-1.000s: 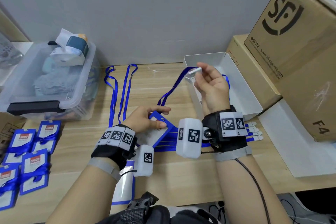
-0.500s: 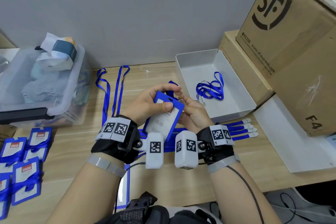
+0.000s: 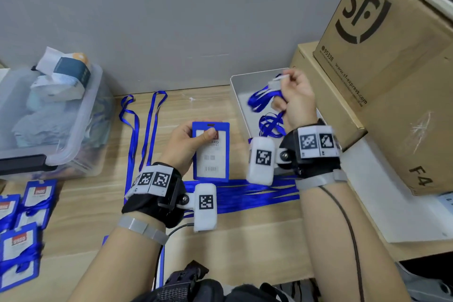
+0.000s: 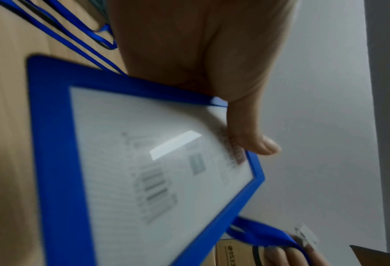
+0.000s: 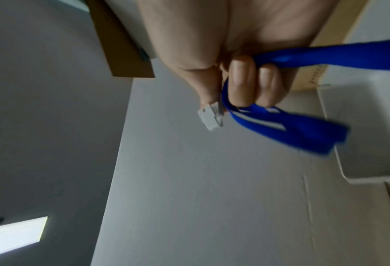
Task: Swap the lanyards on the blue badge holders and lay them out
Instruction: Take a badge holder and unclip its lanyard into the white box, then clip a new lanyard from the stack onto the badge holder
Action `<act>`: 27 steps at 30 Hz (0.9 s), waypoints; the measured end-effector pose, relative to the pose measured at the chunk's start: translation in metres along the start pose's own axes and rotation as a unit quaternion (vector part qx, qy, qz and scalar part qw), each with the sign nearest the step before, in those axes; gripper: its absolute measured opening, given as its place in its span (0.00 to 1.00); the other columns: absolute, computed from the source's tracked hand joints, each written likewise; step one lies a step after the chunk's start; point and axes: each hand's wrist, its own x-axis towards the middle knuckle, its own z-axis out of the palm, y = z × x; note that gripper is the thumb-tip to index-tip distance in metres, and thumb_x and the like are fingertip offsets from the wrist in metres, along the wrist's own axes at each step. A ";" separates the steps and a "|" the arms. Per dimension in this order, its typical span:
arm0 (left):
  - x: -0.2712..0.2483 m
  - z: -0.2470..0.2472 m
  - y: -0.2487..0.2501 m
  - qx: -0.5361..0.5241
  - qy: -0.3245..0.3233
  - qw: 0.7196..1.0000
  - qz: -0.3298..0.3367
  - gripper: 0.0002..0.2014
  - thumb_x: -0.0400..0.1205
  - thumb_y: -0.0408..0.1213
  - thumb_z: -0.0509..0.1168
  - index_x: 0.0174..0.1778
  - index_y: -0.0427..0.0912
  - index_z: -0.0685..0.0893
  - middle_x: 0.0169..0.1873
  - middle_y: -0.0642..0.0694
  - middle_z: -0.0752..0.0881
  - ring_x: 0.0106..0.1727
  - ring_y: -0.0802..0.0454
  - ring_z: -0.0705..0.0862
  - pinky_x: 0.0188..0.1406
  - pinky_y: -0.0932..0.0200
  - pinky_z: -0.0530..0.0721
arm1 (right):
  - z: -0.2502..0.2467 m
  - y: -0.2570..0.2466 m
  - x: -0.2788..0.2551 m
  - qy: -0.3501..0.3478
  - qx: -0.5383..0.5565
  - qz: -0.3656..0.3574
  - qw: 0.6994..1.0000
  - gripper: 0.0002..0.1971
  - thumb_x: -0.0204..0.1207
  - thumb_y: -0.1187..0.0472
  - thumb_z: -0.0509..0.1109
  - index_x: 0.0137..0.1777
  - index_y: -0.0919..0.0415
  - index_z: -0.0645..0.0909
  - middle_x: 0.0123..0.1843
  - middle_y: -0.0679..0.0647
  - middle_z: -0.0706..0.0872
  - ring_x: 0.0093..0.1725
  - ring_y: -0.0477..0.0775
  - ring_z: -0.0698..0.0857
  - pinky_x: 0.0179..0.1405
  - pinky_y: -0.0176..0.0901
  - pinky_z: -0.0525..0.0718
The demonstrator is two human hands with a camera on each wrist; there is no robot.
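My left hand [image 3: 188, 140] holds a blue badge holder [image 3: 211, 154] upright above the table, thumb on its front; no lanyard hangs from its top slot. In the left wrist view the blue badge holder [image 4: 144, 171] fills the frame with my thumb [image 4: 251, 136] on its card. My right hand [image 3: 294, 98] is raised over the white tray [image 3: 239, 81], fingers curled round a blue lanyard [image 3: 261, 99] with its white clip [image 3: 278, 81] at the fingertips. The right wrist view shows the lanyard [image 5: 292, 122] and the clip [image 5: 210, 117]. Several flat lanyards [image 3: 245, 193] lie on the table beneath my wrists.
Another lanyard [image 3: 269, 125] is coiled in the tray. Two long lanyards [image 3: 144, 130] lie towards the wall. A clear storage bin [image 3: 49, 125] stands at the left. Several finished badges [image 3: 22, 235] lie at the front left. Cardboard boxes [image 3: 392, 68] stand at the right.
Half a second ago both hands met at the badge holder. Since then my right hand has moved back to the tray with a lanyard, and my left hand has turned the holder upright.
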 end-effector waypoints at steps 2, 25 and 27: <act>0.003 -0.003 -0.004 0.013 0.027 0.999 -0.012 0.01 0.77 0.32 0.65 0.40 0.40 0.82 0.31 0.50 0.90 0.35 0.55 0.88 0.35 0.59 0.88 | -0.006 -0.006 0.021 0.030 -0.047 -0.059 0.997 0.12 0.82 0.71 0.53 0.42 0.55 0.70 0.33 0.51 0.69 0.16 0.38 0.63 0.17 0.29 0.64; 0.010 0.005 -0.045 0.058 0.061 0.996 -0.041 0.09 0.81 0.38 0.62 0.38 0.43 0.86 0.33 0.52 0.89 0.40 0.52 0.85 0.48 0.53 0.83 | -0.126 0.110 -0.062 0.323 -0.376 0.147 0.856 0.14 0.77 0.58 0.66 0.61 0.60 0.76 0.60 0.60 0.80 0.64 0.63 0.75 0.67 0.56 0.72; 0.007 0.011 -0.051 0.058 0.057 0.995 -0.050 0.09 0.81 0.38 0.62 0.39 0.43 0.86 0.32 0.54 0.90 0.40 0.53 0.85 0.49 0.52 0.83 | -0.142 0.117 -0.066 0.354 -0.357 0.185 0.844 0.16 0.75 0.59 0.68 0.61 0.61 0.76 0.62 0.61 0.81 0.65 0.64 0.77 0.68 0.58 0.73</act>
